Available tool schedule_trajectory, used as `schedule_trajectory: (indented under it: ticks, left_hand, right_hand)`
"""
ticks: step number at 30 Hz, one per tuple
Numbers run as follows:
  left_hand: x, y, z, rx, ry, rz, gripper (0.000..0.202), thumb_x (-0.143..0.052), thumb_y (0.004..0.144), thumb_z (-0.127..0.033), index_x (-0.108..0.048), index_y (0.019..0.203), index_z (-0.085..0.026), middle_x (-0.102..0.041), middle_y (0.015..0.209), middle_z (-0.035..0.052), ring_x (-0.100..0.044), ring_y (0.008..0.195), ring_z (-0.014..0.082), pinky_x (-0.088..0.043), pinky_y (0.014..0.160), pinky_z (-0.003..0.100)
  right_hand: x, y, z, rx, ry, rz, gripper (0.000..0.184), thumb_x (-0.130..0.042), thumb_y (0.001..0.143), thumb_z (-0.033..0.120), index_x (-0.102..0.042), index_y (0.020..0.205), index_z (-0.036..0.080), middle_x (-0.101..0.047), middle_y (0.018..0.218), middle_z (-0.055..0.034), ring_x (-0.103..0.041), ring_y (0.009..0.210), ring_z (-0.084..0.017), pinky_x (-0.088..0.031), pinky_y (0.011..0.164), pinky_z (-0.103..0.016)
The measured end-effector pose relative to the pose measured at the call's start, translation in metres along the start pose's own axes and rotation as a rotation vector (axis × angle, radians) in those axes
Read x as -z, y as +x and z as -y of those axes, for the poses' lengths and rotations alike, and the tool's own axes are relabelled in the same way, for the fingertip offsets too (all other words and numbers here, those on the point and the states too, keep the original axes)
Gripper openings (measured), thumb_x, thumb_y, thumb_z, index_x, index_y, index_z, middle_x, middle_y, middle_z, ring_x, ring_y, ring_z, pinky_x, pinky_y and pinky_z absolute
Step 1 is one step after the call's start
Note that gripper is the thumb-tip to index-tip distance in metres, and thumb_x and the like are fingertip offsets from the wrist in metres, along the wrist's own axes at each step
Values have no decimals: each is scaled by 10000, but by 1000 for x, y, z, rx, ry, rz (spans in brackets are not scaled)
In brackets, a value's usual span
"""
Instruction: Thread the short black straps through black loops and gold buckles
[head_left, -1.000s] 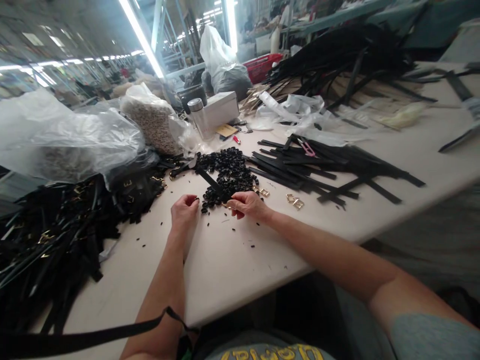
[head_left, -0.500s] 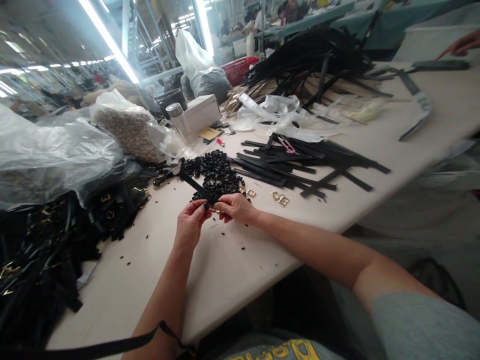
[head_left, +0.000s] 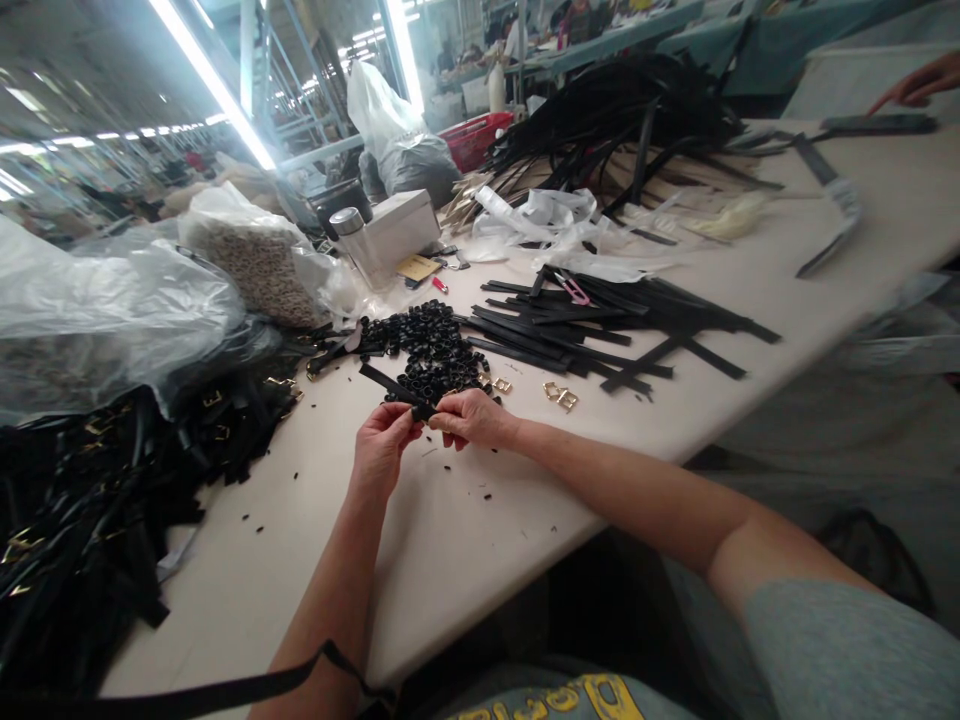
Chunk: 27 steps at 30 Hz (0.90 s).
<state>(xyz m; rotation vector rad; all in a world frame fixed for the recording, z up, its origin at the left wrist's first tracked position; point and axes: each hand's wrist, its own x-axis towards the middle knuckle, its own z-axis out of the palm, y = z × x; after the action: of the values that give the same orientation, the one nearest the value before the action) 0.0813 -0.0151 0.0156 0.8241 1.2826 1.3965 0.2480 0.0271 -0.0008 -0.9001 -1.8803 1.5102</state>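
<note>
My left hand (head_left: 382, 443) pinches a short black strap (head_left: 385, 381), whose free end points up and left. My right hand (head_left: 474, 417) is closed on the strap's other end, where a bit of gold metal shows between the fingers; most of it is hidden. Just beyond both hands lies a heap of small black loops (head_left: 435, 345). A few gold buckles (head_left: 561, 396) rest on the table to the right of my right hand. Flat black straps (head_left: 555, 325) are piled farther right, with pink-handled snips (head_left: 574, 290) on top.
Finished-looking black straps with gold buckles (head_left: 90, 500) cover the table's left side. Plastic bags (head_left: 255, 250), a clear bottle (head_left: 360, 245) and a white box (head_left: 405, 222) stand behind. Long black strips (head_left: 622, 120) are heaped at the back. Another person's hand (head_left: 919, 85) is at far right.
The strap between my hands has shifted, its free end now lower and shorter in view. Less gold metal shows at my fingers. Both hands stay in nearly the same place.
</note>
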Motion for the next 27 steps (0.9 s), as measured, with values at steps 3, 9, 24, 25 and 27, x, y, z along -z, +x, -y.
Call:
schedule_trajectory:
  ticks: [3,9,24,25,27]
  left_hand:
    - [4,2,1,-26,72,2,372,-871,517,-332,-687,766,-125,-677,677,32,-609,567,106,-510,581,222]
    - [12,3,4,-31,131,74,351,-843,587,-359,-709,820,-133,-709,776,59,-643,628,132,-534,660,270]
    - [11,3,6,-14,266,162,319,-846,578,-343,-721,778,-129,-692,710,56,-610,593,130,-507,612,254]
    - [10,3,7,-28,274,161,317,-843,580,-345,-723,777,-128,-693,712,56,-609,595,129,-506,615,254]
    - [8,3,8,-65,282,138,317,-838,585,-348,-725,785,-129,-694,716,54,-608,600,129,-505,621,254]
  right_hand:
    - [2,0,0,-5,-71,22,210,-555,844,281,-592,707,127,-627,569,15,-537,417,-45,-387,425,-130]
    - [6,-2,5,-17,-196,8,183,-538,835,253,-594,701,142,-621,570,21,-545,435,-50,-369,426,-128]
    - [9,-4,4,48,-253,119,164,-521,835,203,-629,729,140,-607,556,28,-533,441,-51,-355,447,-132]
    - [9,-3,3,51,-249,117,164,-527,837,207,-630,730,138,-607,558,29,-531,437,-46,-359,449,-130]
    - [8,-2,1,50,-209,93,165,-540,842,220,-629,735,132,-617,581,26,-542,444,-42,-379,457,-127]
